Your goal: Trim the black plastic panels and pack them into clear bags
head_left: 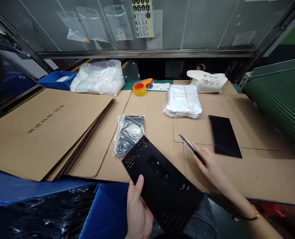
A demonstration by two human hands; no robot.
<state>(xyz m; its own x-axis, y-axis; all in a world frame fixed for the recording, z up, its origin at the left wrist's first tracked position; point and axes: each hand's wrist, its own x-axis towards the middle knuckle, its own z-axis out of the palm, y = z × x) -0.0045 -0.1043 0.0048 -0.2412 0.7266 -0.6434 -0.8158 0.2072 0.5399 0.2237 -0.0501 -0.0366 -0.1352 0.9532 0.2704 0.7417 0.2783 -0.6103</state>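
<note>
Glass panels along the back of the table carry hanging clear bags and a sheet of round stickers, and flattened cardboard covers the tabletop. On the far left, a blue plastic bin holds something white, with a bulging white plastic sack just beside it. Below the table's near edge, a blue corrugated bin stands next to crumpled black plastic film; what lies inside the bin cannot be seen. A stack of cardboard sheets printed with dark characters fills the left side. Farther back lie an orange-and-yellow tape dispenser, a strapped bundle of white bags and a printed canvas tote bag.

The hands are well apart. The left hand clamps a black perforated panel at its near edge, thumb on top, holding it above the table. The panel's long axis runs diagonally from near the body up and to the left, its far end just beside a clear bag containing another perforated panel. The right hand pinches a slim box cutter, its silver tip pointing up and left, clear of the panel. A plain black panel lies flat on the cardboard beyond it.
</note>
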